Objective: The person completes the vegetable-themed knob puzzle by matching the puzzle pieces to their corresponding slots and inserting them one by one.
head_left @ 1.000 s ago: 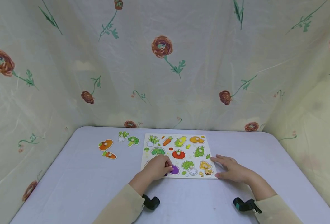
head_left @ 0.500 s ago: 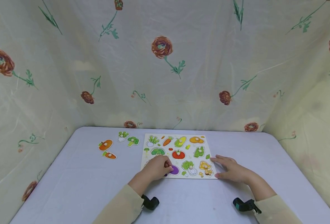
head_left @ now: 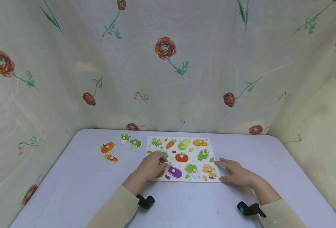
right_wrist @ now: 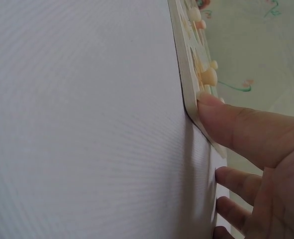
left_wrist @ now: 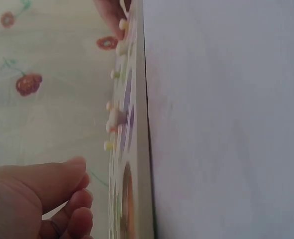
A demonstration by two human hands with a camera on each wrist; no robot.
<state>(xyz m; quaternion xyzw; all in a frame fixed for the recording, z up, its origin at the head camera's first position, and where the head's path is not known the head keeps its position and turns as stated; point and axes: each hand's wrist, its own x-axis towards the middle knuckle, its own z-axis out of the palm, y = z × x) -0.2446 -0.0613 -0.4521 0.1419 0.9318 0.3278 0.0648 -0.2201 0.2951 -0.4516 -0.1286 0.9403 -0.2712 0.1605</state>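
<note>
A white vegetable peg puzzle board (head_left: 194,158) lies flat on the table. In its front part sits the purple eggplant piece (head_left: 177,173), its knob uncovered. My left hand (head_left: 152,164) hovers over the board's left side, just left of the eggplant. Its fingers are loosely bent, and in the left wrist view nothing shows between thumb and fingers (left_wrist: 79,209). An orange-brown shape (head_left: 160,174) is partly hidden beneath this hand. At the board's right edge rests my right hand (head_left: 237,172), fingers extended. In the right wrist view its thumb (right_wrist: 221,119) touches the board's corner.
Loose pieces lie left of the board: a pumpkin (head_left: 107,147), a carrot (head_left: 111,157), a broccoli (head_left: 135,143) and a white-rooted leafy vegetable (head_left: 125,138). A flowered curtain (head_left: 202,104) stands behind the table (head_left: 79,177).
My left hand has let go of the eggplant piece and moved left and a little farther back, so the whole eggplant shows. The right hand has stayed in place.
</note>
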